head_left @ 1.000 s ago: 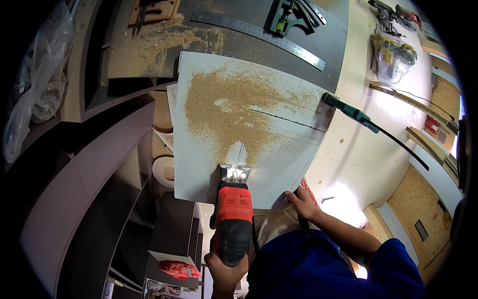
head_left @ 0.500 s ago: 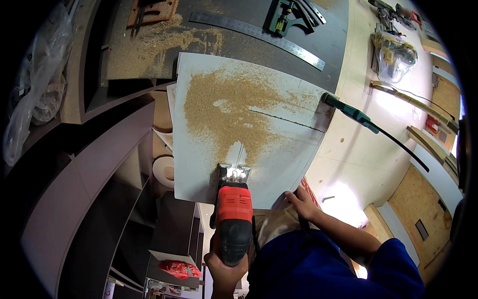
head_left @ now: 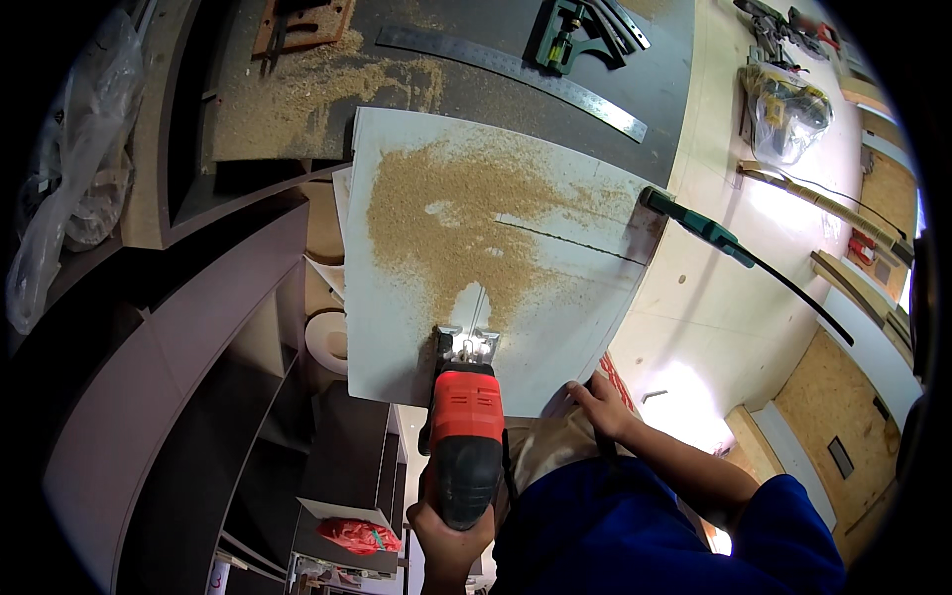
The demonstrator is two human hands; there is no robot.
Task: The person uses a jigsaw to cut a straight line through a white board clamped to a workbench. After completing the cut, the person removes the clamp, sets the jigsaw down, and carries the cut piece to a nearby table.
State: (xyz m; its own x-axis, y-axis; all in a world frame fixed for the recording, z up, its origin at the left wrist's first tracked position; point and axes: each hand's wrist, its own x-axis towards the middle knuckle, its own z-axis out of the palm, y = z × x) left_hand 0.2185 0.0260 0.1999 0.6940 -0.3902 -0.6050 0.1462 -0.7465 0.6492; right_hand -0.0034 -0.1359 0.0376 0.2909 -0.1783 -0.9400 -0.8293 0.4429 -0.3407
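My left hand (head_left: 452, 535) is wrapped around the rear of a red and black jigsaw (head_left: 468, 407). The jigsaw's metal base rests on the near part of a white board (head_left: 565, 337), its lamp lit, and a thin line runs ahead of it. Brown sawdust (head_left: 446, 208) covers much of the board's upper middle, and a dark, rough cut crosses toward the right edge. At the board's near right corner my right hand (head_left: 599, 405) grips the edge, thumb on top, the other fingers partly hidden. A green and black bar clamp (head_left: 704, 228) sits on the right edge.
Beyond the board, a dark tabletop (head_left: 476, 89) carries a steel ruler (head_left: 516, 79), a green square (head_left: 570, 45) and scattered sawdust. Dark cabinet carcasses (head_left: 169, 377) stand at left. A bagged tool (head_left: 783, 114) and wood strips lie on the floor at right.
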